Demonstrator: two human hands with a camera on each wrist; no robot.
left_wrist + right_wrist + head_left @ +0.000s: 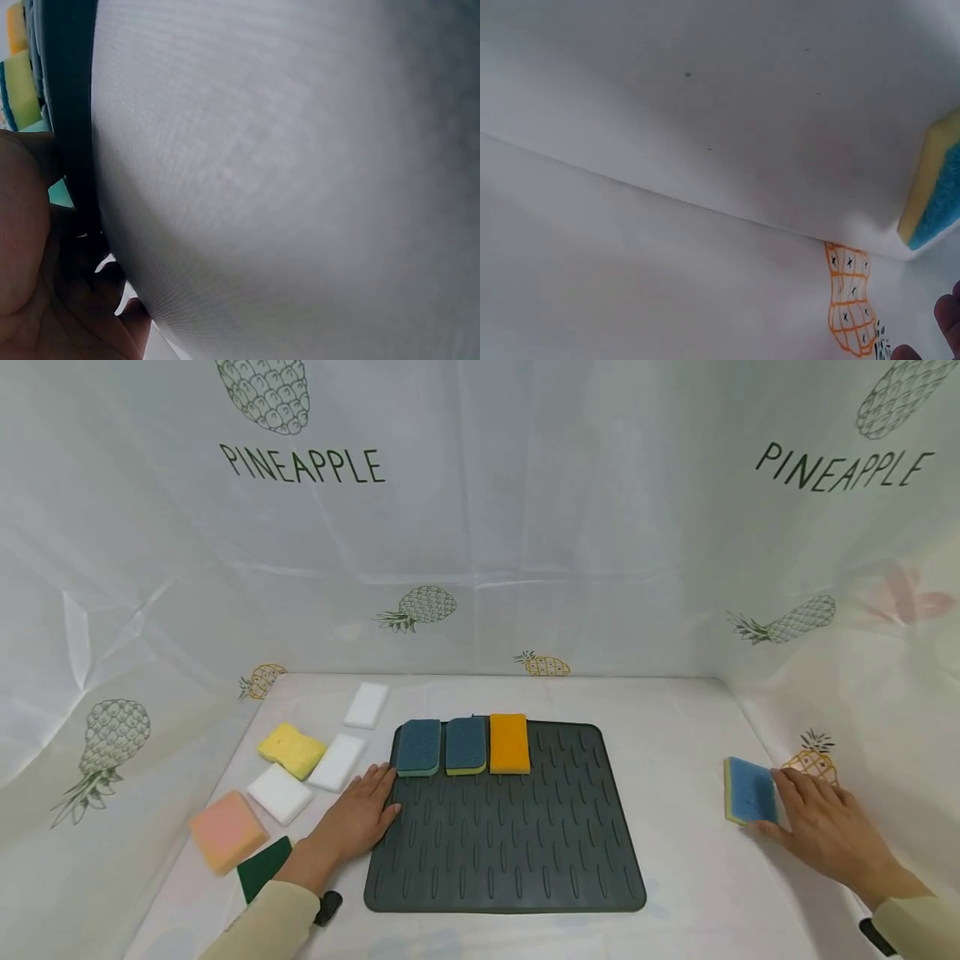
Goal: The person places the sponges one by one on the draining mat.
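A dark grey ridged rubber mat (510, 843) lies on the table. My left hand (352, 818) rests at its left edge, fingers extended, fingertips over the rim; in the left wrist view the hand (45, 277) is by the mat's dark edge (71, 112). Two blue sponges (418, 747) (466, 745) and an orange sponge (510, 743) stand in a row along the mat's back edge. On the far right, my right hand (832, 827) is spread beside a blue-and-yellow sponge (750, 791). In the right wrist view, fingertips show below that sponge (937, 187), with a gap between.
Left of the mat lie a yellow sponge (292, 750), several white sponges (337, 762), a thick peach-coloured sponge (227, 832) and a dark green pad (264, 866). A pineapple-print sheet (585, 543) rises behind and at both sides of the table.
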